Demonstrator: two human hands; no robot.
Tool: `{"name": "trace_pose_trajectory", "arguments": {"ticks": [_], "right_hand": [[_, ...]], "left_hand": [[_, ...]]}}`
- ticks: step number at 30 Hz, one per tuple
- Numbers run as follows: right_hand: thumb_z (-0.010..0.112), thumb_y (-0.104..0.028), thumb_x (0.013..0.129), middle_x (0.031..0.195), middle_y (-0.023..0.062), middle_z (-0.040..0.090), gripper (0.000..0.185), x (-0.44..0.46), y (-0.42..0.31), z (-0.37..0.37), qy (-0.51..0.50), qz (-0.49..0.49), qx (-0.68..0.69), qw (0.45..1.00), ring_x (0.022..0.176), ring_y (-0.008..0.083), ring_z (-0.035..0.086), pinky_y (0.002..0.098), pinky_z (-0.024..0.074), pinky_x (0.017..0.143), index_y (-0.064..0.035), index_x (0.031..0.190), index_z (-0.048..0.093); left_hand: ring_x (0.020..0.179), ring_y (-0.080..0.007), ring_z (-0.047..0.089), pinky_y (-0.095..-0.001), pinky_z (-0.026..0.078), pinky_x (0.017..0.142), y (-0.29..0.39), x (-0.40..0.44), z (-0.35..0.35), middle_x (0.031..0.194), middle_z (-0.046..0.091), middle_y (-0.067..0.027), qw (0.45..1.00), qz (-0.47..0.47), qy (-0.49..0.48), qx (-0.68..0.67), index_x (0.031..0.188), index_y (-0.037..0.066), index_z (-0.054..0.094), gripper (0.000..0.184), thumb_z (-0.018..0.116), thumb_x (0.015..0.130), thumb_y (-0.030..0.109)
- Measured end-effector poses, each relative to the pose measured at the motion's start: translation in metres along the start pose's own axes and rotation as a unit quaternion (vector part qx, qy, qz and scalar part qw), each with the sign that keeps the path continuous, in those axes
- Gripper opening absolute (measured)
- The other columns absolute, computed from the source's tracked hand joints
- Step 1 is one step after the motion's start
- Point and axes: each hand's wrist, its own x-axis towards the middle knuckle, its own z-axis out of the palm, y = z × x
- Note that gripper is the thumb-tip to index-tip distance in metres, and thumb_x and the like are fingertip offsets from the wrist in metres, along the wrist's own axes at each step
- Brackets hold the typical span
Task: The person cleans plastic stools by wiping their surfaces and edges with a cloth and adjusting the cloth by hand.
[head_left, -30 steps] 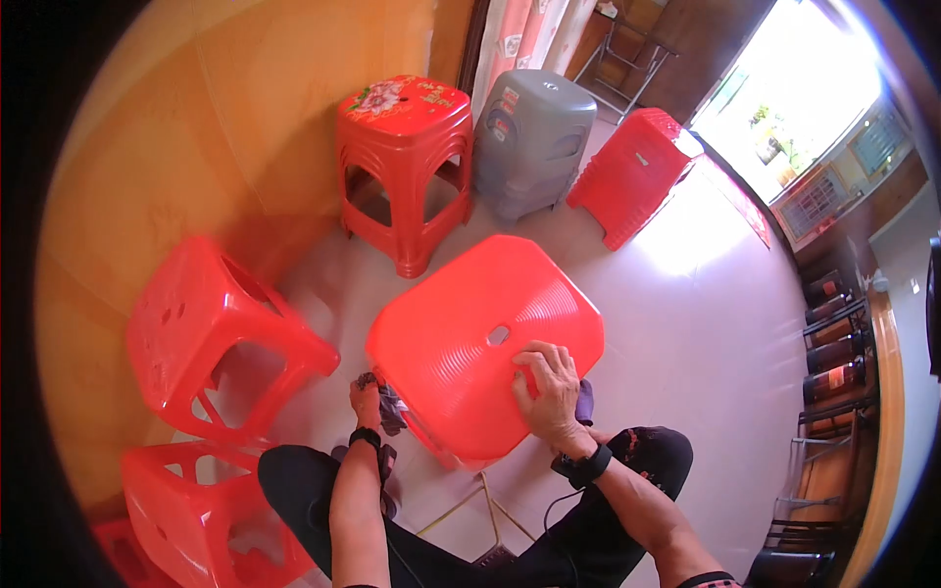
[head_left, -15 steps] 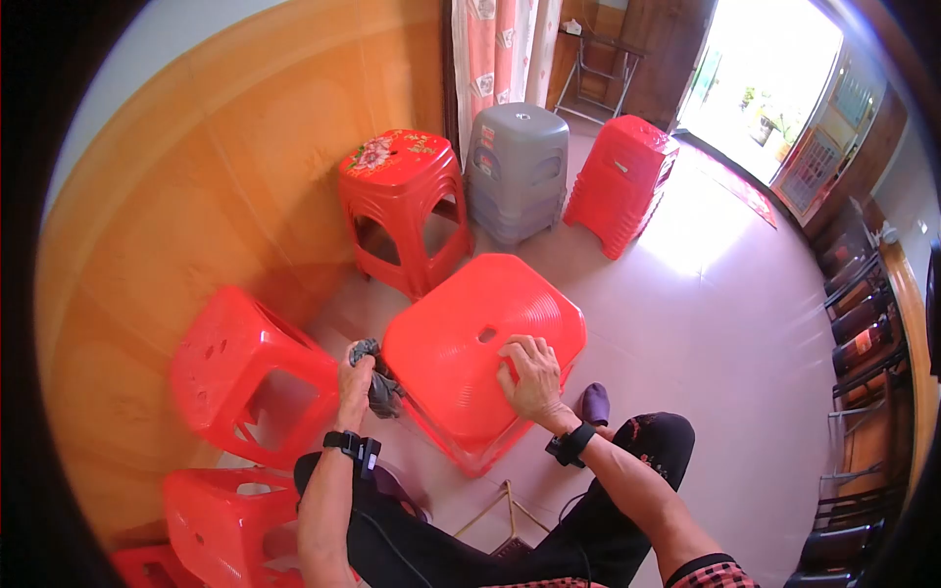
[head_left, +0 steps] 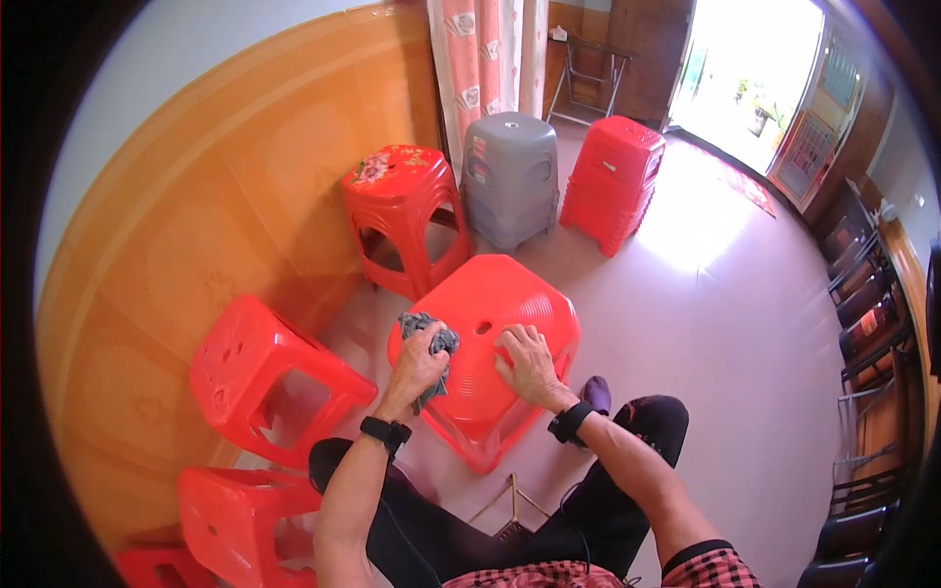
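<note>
Red stool upright, its seat turned so one corner points back toward my camera. Left hand over the near-left edge of the seat; I read its fingers as bunched round a grey cloth. Cloth is crumpled, lying under and ahead of those fingers, longer way running far to near, tail reaching the near-left edge. Right hand at the near-right edge, fingers bent and loosely apart on the seat, nothing in them that I see. Seat hole sits between cloth and right fingers, near both. Left hand is nearer the cloth; whether cloth presses on the seat, I cannot tell
</note>
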Motion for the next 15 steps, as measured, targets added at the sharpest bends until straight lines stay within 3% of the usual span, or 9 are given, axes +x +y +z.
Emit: {"name": "trace_pose_trajectory", "arguments": {"ticks": [4, 9, 13, 15], "right_hand": [[0.064, -0.012, 0.074, 0.104, 0.0098, 0.054, 0.023, -0.010, 0.015, -0.014, -0.050, -0.028, 0.028, 0.998, 0.096, 0.0297, 0.050, 0.0429, 0.0419, 0.081, -0.0065, 0.094, 0.054], [0.064, -0.011, 0.074, 0.097, 0.0116, 0.055, 0.021, -0.013, 0.026, -0.023, -0.019, -0.060, 0.096, 0.993, 0.089, 0.0347, 0.051, 0.0439, 0.0420, 0.080, -0.0067, 0.092, 0.054], [0.064, -0.012, 0.074, 0.094, 0.0104, 0.055, 0.019, -0.009, 0.024, -0.015, -0.020, -0.027, 0.079, 0.996, 0.088, 0.0325, 0.053, 0.0435, 0.0424, 0.077, -0.0069, 0.090, 0.055], [0.064, -0.015, 0.075, 0.092, 0.0094, 0.056, 0.017, -0.009, 0.012, -0.012, 0.011, 0.025, -0.003, 1.000, 0.087, 0.0300, 0.054, 0.0423, 0.0427, 0.074, -0.0074, 0.088, 0.057]], "left_hand": [[0.095, -0.0417, 0.056, -0.0460, 0.045, 0.085, 0.003, -0.013, 0.012, 0.098, 0.059, -0.0254, 1.000, 0.011, 0.008, 0.024, 0.114, 0.003, 0.053, 0.041, 0.055, 0.073, 0.009], [0.093, -0.0427, 0.055, -0.0469, 0.045, 0.084, 0.019, -0.030, 0.027, 0.095, 0.057, -0.0259, 0.998, 0.039, 0.007, 0.049, 0.116, 0.003, 0.051, 0.043, 0.056, 0.074, 0.010], [0.094, -0.0415, 0.056, -0.0451, 0.045, 0.085, 0.028, -0.028, 0.025, 0.097, 0.058, -0.0256, 0.997, 0.013, 0.015, 0.076, 0.116, 0.003, 0.052, 0.044, 0.056, 0.073, 0.010], [0.095, -0.0405, 0.057, -0.0435, 0.046, 0.086, 0.028, -0.030, 0.024, 0.099, 0.060, -0.0252, 0.996, -0.007, 0.012, 0.091, 0.115, 0.002, 0.053, 0.044, 0.057, 0.072, 0.009]]}}
